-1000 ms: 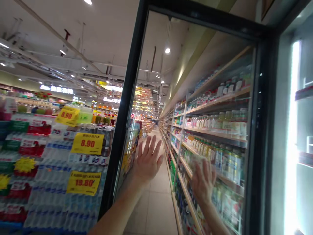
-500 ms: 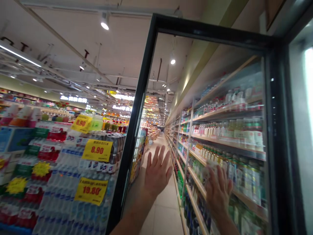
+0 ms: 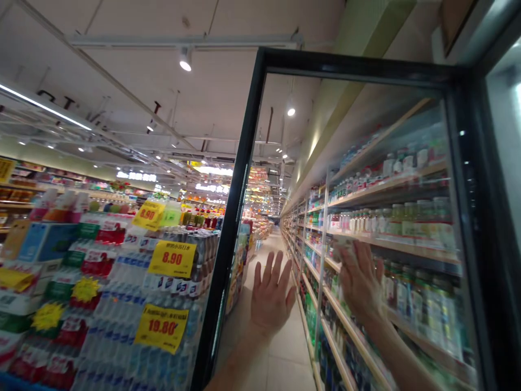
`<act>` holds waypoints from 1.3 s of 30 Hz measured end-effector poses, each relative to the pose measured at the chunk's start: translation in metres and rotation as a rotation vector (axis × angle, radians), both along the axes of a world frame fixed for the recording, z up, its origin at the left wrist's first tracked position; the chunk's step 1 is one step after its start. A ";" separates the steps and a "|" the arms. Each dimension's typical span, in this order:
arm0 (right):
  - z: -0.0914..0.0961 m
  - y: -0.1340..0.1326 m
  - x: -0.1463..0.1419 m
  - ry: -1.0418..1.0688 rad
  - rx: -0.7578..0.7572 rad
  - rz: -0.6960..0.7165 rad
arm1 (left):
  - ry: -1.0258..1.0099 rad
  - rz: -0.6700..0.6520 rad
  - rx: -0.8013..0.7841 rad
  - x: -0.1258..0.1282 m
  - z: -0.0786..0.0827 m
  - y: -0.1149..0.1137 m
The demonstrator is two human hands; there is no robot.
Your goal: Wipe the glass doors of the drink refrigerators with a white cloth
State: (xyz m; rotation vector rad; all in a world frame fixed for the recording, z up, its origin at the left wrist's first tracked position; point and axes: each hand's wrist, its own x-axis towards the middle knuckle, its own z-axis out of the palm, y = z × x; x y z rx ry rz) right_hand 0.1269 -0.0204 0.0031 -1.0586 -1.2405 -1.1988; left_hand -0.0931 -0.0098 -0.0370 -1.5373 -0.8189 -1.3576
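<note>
A glass door (image 3: 362,68) with a black frame stands swung open before me. My left hand (image 3: 271,301) lies flat against its pane, fingers spread, holding nothing. To the right, my right hand (image 3: 362,279) presses against the same glass with its fingers extended. Under its fingertips shows a crumpled, pale greyish cloth (image 3: 341,248), blurred and partly covered by the hand. Drink bottles on the shelves appear through the pane behind both hands.
Stacked packs of bottled water (image 3: 106,326) with yellow price signs (image 3: 171,259) stand left of the door. Long shelves of bottles (image 3: 423,217) run along the right beyond the glass. A tiled aisle floor (image 3: 280,358) stretches ahead between them.
My right hand has moved up the glass with the cloth, slightly leftward relative to the door. My left hand stays flat on the pane. The view has tilted up and shifted left.
</note>
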 end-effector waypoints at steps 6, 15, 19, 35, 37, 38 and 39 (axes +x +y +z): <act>0.051 -0.004 0.031 0.395 0.120 -0.020 | -0.009 -0.004 -0.009 0.002 0.000 -0.001; 0.047 0.002 -0.028 -0.121 -0.010 -0.038 | 0.005 -0.021 -0.026 -0.001 0.001 0.000; 0.071 -0.008 0.033 0.332 0.081 -0.014 | 0.009 -0.012 -0.006 0.000 0.001 -0.001; 0.075 -0.009 0.035 0.258 0.026 -0.006 | -0.012 -0.082 -0.017 0.001 0.001 0.003; 0.083 -0.013 0.051 0.459 0.070 0.001 | -0.019 -0.098 -0.015 0.001 0.003 0.004; 0.084 -0.015 0.052 0.501 0.075 -0.002 | -0.020 -0.105 -0.015 0.001 0.003 0.004; 0.084 -0.014 0.049 0.493 0.069 -0.008 | -0.022 -0.112 -0.014 0.001 0.003 0.005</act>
